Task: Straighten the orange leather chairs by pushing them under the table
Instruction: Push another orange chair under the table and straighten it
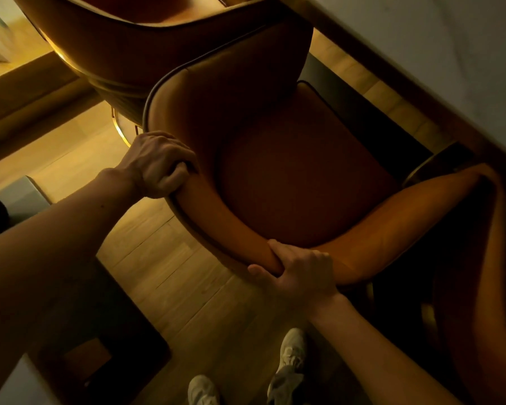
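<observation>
An orange leather chair point(298, 171) with a curved backrest stands in the middle of the view, its seat facing the pale table point(438, 48) at the upper right. My left hand point(158, 165) grips the left part of the backrest rim. My right hand point(298, 273) grips the rim lower down, fingers curled over the top edge. A gap of wooden floor shows between the seat front and the table's edge. A second orange chair point(146, 54) stands just beyond, its backrest touching or nearly touching this one. A third orange chair point(479, 273) is at the right.
Wooden floor point(170, 258) lies under and behind the chair. My two light shoes point(289, 366) stand at the bottom. A dark low object point(100, 331) sits at the lower left beside a pale surface point(15, 387).
</observation>
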